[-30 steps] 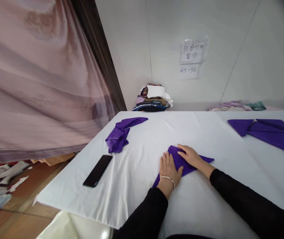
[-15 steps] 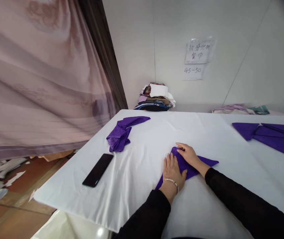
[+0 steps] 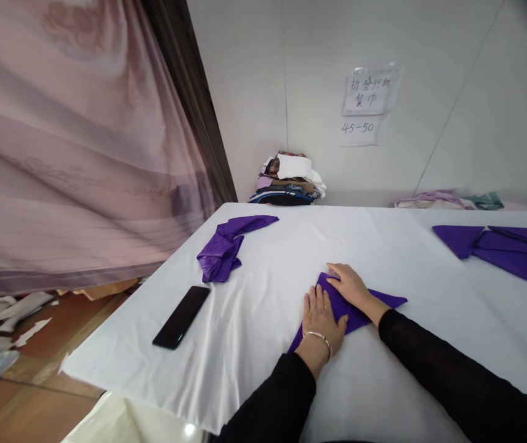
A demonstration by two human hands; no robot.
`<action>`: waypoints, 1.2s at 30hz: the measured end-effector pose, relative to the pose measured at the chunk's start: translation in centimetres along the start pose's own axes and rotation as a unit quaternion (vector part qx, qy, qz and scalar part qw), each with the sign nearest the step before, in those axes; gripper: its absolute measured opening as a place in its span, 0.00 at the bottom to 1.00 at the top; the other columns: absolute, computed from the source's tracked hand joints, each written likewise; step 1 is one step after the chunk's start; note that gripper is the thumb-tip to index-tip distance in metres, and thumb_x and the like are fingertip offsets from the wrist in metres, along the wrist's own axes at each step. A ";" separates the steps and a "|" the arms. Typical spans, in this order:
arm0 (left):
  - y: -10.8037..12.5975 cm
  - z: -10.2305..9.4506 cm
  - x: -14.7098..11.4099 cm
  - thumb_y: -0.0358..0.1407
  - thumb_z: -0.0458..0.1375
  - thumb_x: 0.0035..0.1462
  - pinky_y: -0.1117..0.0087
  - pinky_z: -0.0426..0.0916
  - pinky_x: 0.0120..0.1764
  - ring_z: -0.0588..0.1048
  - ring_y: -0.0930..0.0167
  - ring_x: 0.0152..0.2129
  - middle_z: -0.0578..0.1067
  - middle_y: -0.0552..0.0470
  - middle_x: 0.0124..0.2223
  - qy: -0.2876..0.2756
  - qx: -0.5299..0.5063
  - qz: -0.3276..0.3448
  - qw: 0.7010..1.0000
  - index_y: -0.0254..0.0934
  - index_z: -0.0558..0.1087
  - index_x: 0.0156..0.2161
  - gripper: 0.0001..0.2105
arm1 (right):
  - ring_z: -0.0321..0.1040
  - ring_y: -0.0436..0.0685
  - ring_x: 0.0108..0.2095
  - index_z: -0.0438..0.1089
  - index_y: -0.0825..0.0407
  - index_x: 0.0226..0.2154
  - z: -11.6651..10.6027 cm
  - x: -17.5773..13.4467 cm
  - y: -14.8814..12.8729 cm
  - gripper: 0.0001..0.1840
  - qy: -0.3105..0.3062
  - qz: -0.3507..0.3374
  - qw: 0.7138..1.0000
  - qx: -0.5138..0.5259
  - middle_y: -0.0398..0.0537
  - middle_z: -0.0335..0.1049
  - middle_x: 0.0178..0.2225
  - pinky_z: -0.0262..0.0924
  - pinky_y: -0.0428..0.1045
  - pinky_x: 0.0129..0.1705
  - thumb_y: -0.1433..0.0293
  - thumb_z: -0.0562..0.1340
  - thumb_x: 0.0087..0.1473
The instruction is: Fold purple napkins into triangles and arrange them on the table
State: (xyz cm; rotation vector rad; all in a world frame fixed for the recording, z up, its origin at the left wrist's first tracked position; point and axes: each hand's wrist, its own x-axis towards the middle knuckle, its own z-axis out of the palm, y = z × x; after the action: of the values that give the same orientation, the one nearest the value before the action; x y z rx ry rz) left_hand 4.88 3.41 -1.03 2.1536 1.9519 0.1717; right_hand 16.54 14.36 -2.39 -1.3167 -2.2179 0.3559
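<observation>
A purple cloth napkin (image 3: pixel 354 320), folded to a pointed shape, lies on the white-covered table in front of me. My left hand (image 3: pixel 322 320) presses flat on its left part, fingers stretched out and a bracelet at the wrist. On the upper edge, near the top corner, rests my right hand (image 3: pixel 351 286), its fingers extended over the cloth and a gap showing between thumb and forefinger. Both hands hide much of the napkin's middle. Its right tip sticks out beyond my right wrist, and a lower left tip shows beside my left hand.
A crumpled purple cloth (image 3: pixel 221 249) lies at the left, with a black phone (image 3: pixel 181 317) below it. Another purple cloth (image 3: pixel 513 255) is spread at the right. Behind the white tablecloth (image 3: pixel 263 344) sits a stack of folded clothes (image 3: pixel 289 181). A pink curtain (image 3: pixel 69 141) hangs at left.
My right fingers have flattened onto the napkin's top corner, which now looks straighter and more pointed. My left hand stays in place.
</observation>
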 end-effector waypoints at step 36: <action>-0.2 0.3 0.4 0.50 0.37 0.57 0.56 0.41 0.60 0.44 0.60 0.61 0.49 0.40 0.64 0.036 0.075 -0.002 0.996 0.25 0.51 0.60 0.34 | 0.33 0.60 0.63 0.48 0.47 0.60 -4.9 -3.7 3.1 0.36 -0.177 -0.025 0.981 -0.074 0.50 0.40 0.63 0.26 0.60 0.60 0.46 0.42 0.55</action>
State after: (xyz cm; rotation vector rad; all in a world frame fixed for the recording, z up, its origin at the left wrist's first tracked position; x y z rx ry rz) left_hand 4.78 3.82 -1.42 2.2653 2.0713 0.1051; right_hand 23.02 12.41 -0.95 -1.3569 -2.6109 0.4432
